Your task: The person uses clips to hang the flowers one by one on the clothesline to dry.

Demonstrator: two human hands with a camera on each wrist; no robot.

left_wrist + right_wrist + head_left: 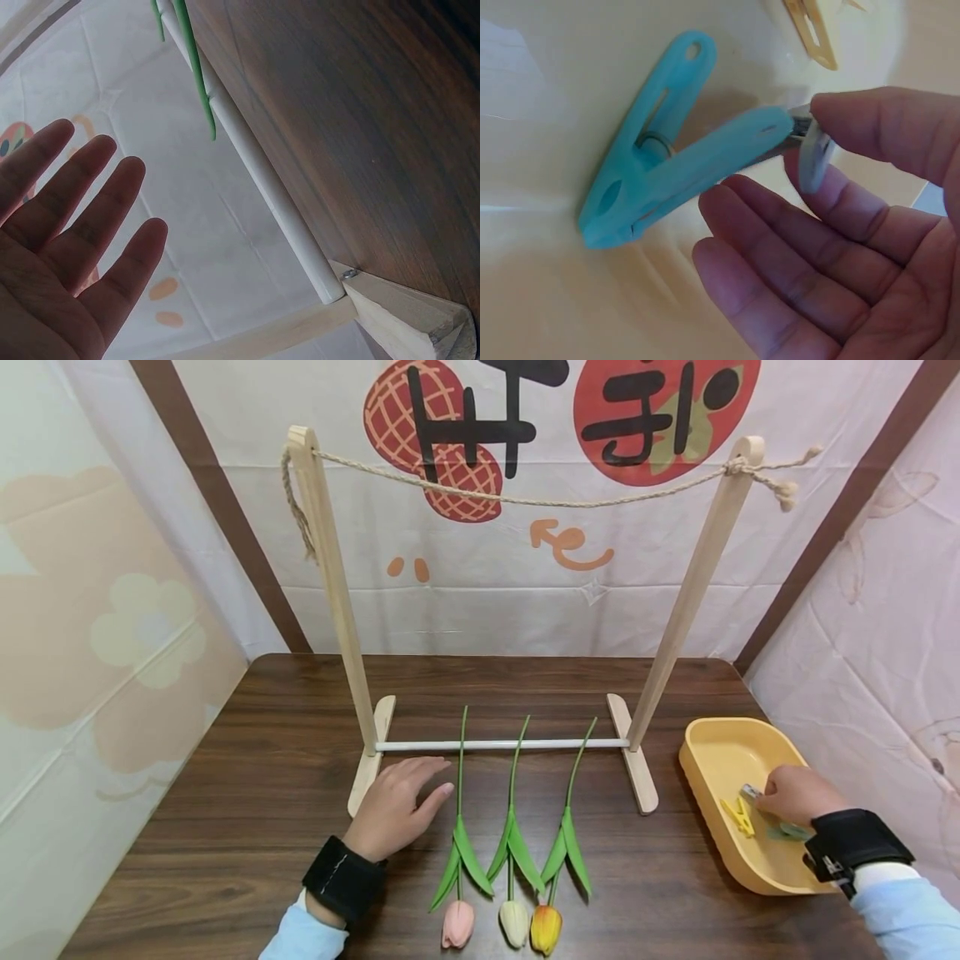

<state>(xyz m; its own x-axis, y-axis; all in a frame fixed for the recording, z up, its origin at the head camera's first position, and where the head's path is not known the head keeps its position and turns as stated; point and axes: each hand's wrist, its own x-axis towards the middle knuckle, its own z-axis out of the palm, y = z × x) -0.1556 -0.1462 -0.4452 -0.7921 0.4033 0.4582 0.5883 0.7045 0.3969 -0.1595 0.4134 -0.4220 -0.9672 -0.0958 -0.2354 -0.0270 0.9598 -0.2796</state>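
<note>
Left hand: the left hand (393,806) lies lower centre-left of the head view, palm down on the surface (247,777), fingers straight and spread; grip slack, holding nothing.
Nearest to left hand: foot of the wooden rack (330,593), and the pink tulip (458,923) just beside the thumb.
Right hand: the right hand (797,794) is lower right, inside the yellow tray (720,752).
Right grip: partly closed; thumb and fingertips (870,127) pinch a small grey clip (814,154).
Blue clothespin: the blue clothespin (667,161) lies on the tray floor, its tip touching the grey clip.
Yellow clothespin: the yellow clothespin (738,816) lies in the tray, just left of the right hand.
Tulips: the white tulip (514,922) and orange tulip (546,928) lie bottom centre, stems across the rack's white bar (501,744).
Rope: the rope (525,497) sags between the posts, upper frame.
</note>
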